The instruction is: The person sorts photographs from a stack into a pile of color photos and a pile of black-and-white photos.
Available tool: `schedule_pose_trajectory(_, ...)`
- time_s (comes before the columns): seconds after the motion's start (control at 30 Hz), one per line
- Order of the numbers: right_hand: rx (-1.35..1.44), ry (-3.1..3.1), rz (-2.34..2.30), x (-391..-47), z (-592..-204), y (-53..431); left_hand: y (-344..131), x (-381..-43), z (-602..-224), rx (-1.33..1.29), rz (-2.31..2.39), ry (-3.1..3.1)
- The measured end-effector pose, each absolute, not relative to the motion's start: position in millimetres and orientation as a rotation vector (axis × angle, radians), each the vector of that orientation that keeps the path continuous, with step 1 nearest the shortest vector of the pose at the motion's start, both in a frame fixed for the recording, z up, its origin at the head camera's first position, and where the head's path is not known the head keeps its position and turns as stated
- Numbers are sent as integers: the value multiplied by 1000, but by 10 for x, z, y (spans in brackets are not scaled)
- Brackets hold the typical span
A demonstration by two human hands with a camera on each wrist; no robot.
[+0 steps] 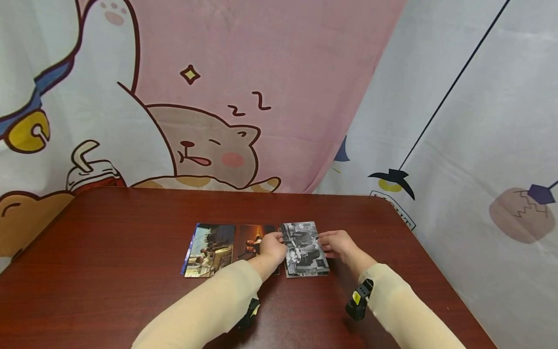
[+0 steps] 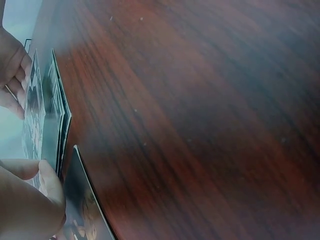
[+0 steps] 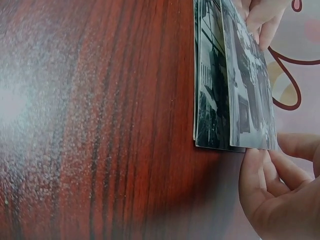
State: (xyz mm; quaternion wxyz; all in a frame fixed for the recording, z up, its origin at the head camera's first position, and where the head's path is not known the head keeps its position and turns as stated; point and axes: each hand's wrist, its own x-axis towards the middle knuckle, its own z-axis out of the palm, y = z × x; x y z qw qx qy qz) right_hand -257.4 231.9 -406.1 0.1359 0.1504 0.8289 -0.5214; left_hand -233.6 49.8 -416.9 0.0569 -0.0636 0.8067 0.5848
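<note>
A black-and-white photo (image 1: 303, 248) lies over a small stack of similar prints (image 3: 211, 100), with a gap between it and the ones below. My left hand (image 1: 273, 249) pinches its left edge between thumb and fingers. At the opposite edge, my right hand (image 1: 340, 244) grips the same photo, thumb on one side and fingers underneath in the right wrist view. Left of the stack are a colour photo with an orange glow (image 1: 250, 241), partly covered by my left hand, and a street-like colour photo (image 1: 213, 249) with a blue-edged print (image 1: 188, 257) peeking out beneath.
The dark red wooden table (image 1: 109, 271) carries all the prints near its middle. Behind it hangs a cartoon-printed curtain (image 1: 305, 72) close to the far edge. Each wrist wears a small black camera (image 1: 360, 299).
</note>
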Motion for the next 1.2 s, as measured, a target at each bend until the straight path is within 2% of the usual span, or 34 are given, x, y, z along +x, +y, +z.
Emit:
schedule_pose_trajectory(0.3, 437, 2477, -1434, -2567, -4070, 2312, 443, -2379, -4178, -190, 1739, 2555)
schedule_pose_trajectory(0.53, 455, 2545, -1433, -2571, -4052, 2242, 152, -2425, -4123, -250, 1711, 2578)
schedule_pose_trajectory(1.2, 224, 2393, -1555, -2546, -4063, 1635, -531, -2430, -4122, -395, 1550, 2644)
